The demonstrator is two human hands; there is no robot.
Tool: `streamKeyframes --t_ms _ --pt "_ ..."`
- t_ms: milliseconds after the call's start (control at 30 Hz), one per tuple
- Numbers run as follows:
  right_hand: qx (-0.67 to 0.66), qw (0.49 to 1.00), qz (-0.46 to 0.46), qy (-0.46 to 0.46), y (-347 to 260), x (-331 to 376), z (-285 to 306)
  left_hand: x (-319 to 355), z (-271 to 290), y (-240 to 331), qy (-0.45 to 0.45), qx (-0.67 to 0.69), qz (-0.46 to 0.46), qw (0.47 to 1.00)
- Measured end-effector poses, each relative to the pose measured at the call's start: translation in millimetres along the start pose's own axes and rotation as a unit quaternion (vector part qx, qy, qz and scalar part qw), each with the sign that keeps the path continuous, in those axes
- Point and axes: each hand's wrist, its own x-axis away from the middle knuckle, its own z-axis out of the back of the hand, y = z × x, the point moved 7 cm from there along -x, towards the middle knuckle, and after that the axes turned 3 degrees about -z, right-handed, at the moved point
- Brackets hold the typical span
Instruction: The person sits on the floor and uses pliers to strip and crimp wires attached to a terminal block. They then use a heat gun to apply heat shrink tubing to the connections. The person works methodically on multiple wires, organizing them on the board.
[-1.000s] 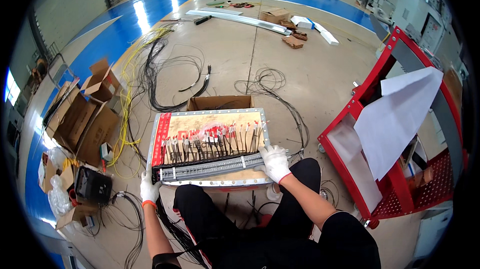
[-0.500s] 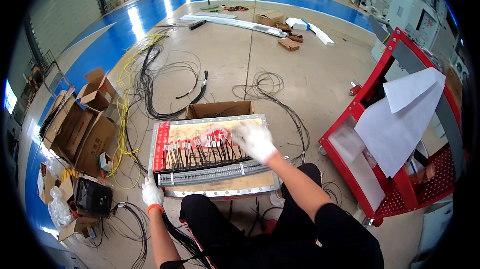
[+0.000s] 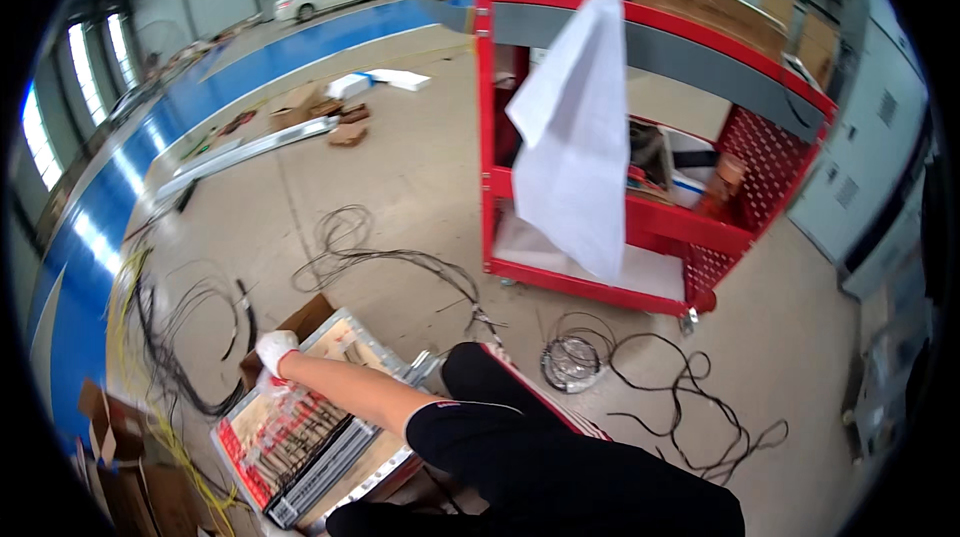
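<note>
In what looks like a reaching step, the white-gloved right hand [image 3: 276, 350], its grip impossible to tell, is beyond short black wires [image 3: 300, 440] on the metal-edged wooden case [image 3: 362, 465], the next move probably calling for clearance above them.

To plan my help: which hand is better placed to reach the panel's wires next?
Probably the right hand: it's near the wires on the panel; the left hand is out of view.

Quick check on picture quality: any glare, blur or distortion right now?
Head view: bright glare streaks the blue floor at left; head view: the right hand and the wires look soft, perhaps motion blur; head view: fisheye bending, with black corners.
</note>
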Motion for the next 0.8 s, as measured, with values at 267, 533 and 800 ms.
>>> streamKeyframes --t_ms 267,533,800 --pt "-0.074 0.982 0.045 0.167 118.0 50.2 163.0 -3.6 -15.3 -52.0 0.060 -0.028 -0.012 0.998" --pt "0.016 0.983 -0.153 0.097 386.3 241.4 173.3 -0.5 -11.9 -30.1 0.024 -0.012 -0.011 1.000" --pt "0.069 0.932 -0.291 0.207 570.8 269.1 164.1 5.7 -17.1 -19.7 0.016 -0.028 -0.001 0.999"
